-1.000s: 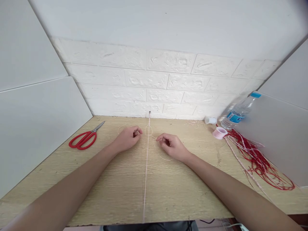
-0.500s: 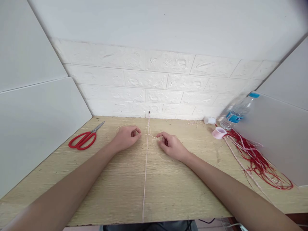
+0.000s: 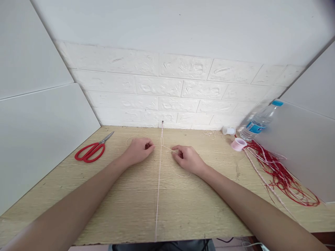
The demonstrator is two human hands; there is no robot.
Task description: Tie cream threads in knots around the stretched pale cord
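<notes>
**Knot loop drawing tight on the taut cord**

Head view. Since the earlier frames the small loop on the centre cord has shrunk and slid up toward the pin; the right hand has edged left, and the strand from it now runs straighter.

- Taut pink cord (image 3: pixel 158 181): runs from the pin (image 3: pixel 162 122) at the wall's foot, centre frame, straight down to the lower table edge.
- Thin cream thread (image 3: pixel 167 149): looped round the cord just below the pin; slack tail curls under the right hand.
- Left hand (image 3: pixel 138 150): just left of the cord, fingers curled, thumb and forefinger pressed on a thread end.
- Right hand (image 3: pixel 187 158): just right of the cord, fingertips pinching the thread's other end.
- Red scissors (image 3: pixel 90 152) lie mid-left; water bottle (image 3: pixel 258 122), pink spool (image 3: pixel 238 144) and red cord bundle (image 3: pixel 281 172) sit right.

Judged step: tightening one knot. Next move would call for an even outward pull from both hands, seating the knot without kinking the cord.
</notes>
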